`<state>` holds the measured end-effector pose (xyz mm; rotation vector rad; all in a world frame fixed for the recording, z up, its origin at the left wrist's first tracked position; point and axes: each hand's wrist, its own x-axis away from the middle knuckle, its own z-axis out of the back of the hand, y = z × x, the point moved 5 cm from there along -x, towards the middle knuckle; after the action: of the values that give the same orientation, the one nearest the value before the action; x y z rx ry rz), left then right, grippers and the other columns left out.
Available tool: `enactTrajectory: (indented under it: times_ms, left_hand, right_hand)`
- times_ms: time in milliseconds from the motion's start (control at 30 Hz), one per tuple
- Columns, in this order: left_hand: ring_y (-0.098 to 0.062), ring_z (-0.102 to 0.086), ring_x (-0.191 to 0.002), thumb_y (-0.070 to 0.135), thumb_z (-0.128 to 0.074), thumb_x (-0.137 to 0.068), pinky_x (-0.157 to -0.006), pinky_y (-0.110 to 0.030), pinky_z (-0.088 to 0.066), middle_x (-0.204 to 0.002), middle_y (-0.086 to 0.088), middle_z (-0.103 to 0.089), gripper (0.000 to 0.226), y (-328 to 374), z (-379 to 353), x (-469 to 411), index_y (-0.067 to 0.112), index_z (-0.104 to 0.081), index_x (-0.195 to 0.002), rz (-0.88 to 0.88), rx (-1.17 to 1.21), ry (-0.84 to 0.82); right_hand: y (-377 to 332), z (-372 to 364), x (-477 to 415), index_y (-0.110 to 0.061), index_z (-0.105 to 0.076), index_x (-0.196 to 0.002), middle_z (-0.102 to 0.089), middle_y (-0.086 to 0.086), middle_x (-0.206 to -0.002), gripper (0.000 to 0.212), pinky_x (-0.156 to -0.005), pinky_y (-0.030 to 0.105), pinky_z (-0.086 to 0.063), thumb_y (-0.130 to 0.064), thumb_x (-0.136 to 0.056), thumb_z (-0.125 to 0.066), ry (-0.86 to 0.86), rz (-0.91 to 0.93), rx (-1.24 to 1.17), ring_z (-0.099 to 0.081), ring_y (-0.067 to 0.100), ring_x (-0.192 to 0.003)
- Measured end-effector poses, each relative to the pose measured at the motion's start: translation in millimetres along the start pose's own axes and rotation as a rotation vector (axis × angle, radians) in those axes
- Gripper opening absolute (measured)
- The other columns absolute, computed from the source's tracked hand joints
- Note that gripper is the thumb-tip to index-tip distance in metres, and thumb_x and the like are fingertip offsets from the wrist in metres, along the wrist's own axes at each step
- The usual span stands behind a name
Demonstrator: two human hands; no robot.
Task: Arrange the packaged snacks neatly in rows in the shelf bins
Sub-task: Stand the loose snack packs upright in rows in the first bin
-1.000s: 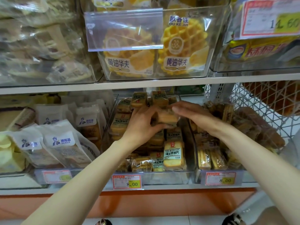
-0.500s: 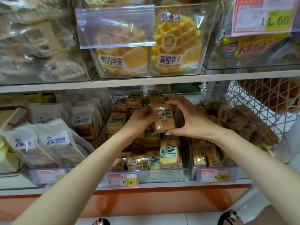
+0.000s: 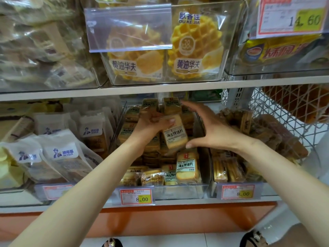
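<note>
Toast pack, clear wrapper w/ white label, sits tilted above the middle clear bin on the lower shelf, held up over the other packs in there. Left hand is clamped on its upper-left part, thumb across the top edge, fingers wrapped behind. Right hand is spread wide just right of the pack, fingers apart, thumb tip touching or almost touching the pack's lower-right corner; index points up toward the back of the bin. Not gripping anything.

Middle bin: same kind of packs stacked in loose rows, two upright ones at the back, one upright pack at front right, a few smaller ones lying flat at front left. Price tag reading 8.00 clipped on the bin front.

Right of it, another bin w/ brown stick-type snacks, tag also 8.00. Further right a white wire basket. Left of the middle bin, white bags w/ blue logo leaning in rows.

Upper shelf: clear bin w/ two waffle packs facing front, directly above the middle bin. Yellow package at upper right under a 14.60 tag. Upper left bin blurry, contents unclear.
</note>
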<state>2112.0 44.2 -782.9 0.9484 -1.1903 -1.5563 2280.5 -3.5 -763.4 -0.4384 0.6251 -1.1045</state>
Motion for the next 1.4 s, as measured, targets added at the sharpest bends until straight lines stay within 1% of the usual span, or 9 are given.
enactTrajectory:
  times_ms: [133,267,400,533,633,800,1000,1133,1400]
  left_hand:
    - [-0.011,-0.063,-0.094,0.038,-0.073,-0.074,-0.086,-0.028,-0.049,-0.100,0.002,-0.067,0.039,-3.0,-5.3,-2.0,0.015,-0.060,-0.103,0.005,-0.071,-0.004]
    - [-0.012,-0.063,-0.096,0.034,-0.069,-0.079,-0.083,-0.022,-0.050,-0.097,0.005,-0.066,0.027,4.4,-4.4,-0.9,0.017,-0.060,-0.097,-0.045,-0.063,-0.029]
    - [-0.015,-0.056,-0.105,0.041,-0.071,-0.076,-0.089,-0.036,-0.047,-0.110,0.002,-0.061,0.039,11.1,15.8,-0.5,0.022,-0.053,-0.104,-0.295,-0.587,0.100]
    - [-0.020,-0.029,-0.131,0.048,-0.068,-0.076,-0.107,-0.038,-0.026,-0.137,0.002,-0.042,0.061,-9.1,16.8,7.4,0.025,-0.045,-0.127,-0.302,-1.022,-0.016]
    - [-0.018,-0.023,-0.133,0.050,-0.066,-0.077,-0.108,-0.033,-0.015,-0.143,0.004,-0.035,0.070,-23.9,11.3,12.7,0.028,-0.038,-0.137,-0.403,-1.180,-0.116]
    - [-0.031,-0.038,-0.127,0.030,-0.065,-0.082,-0.108,-0.044,-0.017,-0.132,-0.003,-0.050,0.040,-33.0,8.7,14.7,0.025,-0.058,-0.122,-0.579,-1.303,-0.167]
    - [-0.018,-0.029,-0.131,0.030,-0.056,-0.088,-0.111,-0.037,-0.009,-0.139,0.006,-0.037,0.044,-31.7,4.2,5.3,0.032,-0.044,-0.131,-0.442,-1.417,-0.241]
    - [-0.020,-0.024,-0.133,0.050,-0.061,-0.080,-0.109,-0.042,-0.013,-0.140,0.002,-0.033,0.067,-31.2,-1.2,3.5,0.029,-0.033,-0.138,-0.391,-1.435,-0.205]
    - [-0.025,-0.024,-0.132,0.061,-0.052,-0.081,-0.104,-0.048,-0.022,-0.142,-0.004,-0.031,0.066,-31.9,-21.6,-5.3,0.020,-0.042,-0.131,-0.341,-1.550,-0.028]
  right_hand:
    - [-5.7,-17.8,-1.0,-0.034,-0.020,-0.144,-0.021,-0.007,-0.149,0.101,-0.111,0.032,-0.025,-0.036,-0.065,-0.083,-0.076,0.139,0.215,-0.022,0.007,-0.134]
    - [-3.2,-13.5,-4.5,-0.020,-0.037,-0.134,-0.038,0.000,-0.133,0.084,-0.101,0.035,-0.035,-0.036,-0.065,-0.081,0.057,0.144,0.322,-0.033,0.007,-0.117]
    - [13.8,-1.5,-8.6,-0.024,-0.039,-0.134,-0.032,-0.002,-0.134,0.081,-0.096,0.024,-0.025,-0.032,-0.066,-0.080,0.162,-0.057,0.304,-0.030,0.013,-0.122]
    - [23.6,-10.5,-12.2,-0.028,-0.036,-0.137,-0.032,-0.002,-0.135,0.080,-0.104,0.034,-0.022,-0.047,-0.069,-0.075,0.042,-0.179,0.392,-0.025,0.019,-0.129]
    - [27.0,-19.0,-11.9,-0.034,-0.041,-0.132,-0.033,-0.004,-0.142,0.069,-0.112,0.042,-0.011,-0.051,-0.072,-0.070,-0.091,-0.240,0.447,-0.018,0.020,-0.136]
    - [28.1,-21.9,-11.7,-0.034,-0.053,-0.123,-0.034,-0.006,-0.142,0.049,-0.115,0.048,-0.002,-0.046,-0.078,-0.068,-0.143,-0.276,0.527,-0.017,0.019,-0.138]
    - [31.8,-17.6,-11.3,-0.031,-0.061,-0.111,-0.038,-0.008,-0.140,0.036,-0.116,0.047,-0.004,-0.051,-0.081,-0.062,-0.100,-0.285,0.612,-0.024,0.021,-0.135]
    - [31.6,-14.2,-7.7,-0.032,-0.060,-0.116,-0.041,-0.007,-0.136,0.035,-0.111,0.041,-0.014,-0.044,-0.084,-0.063,-0.004,-0.276,0.496,-0.029,0.018,-0.130]
    - [42.0,-5.2,3.2,-0.033,-0.061,-0.110,-0.045,-0.010,-0.131,0.025,-0.106,0.033,-0.026,-0.034,-0.085,-0.065,0.048,-0.214,0.295,-0.035,0.013,-0.126]
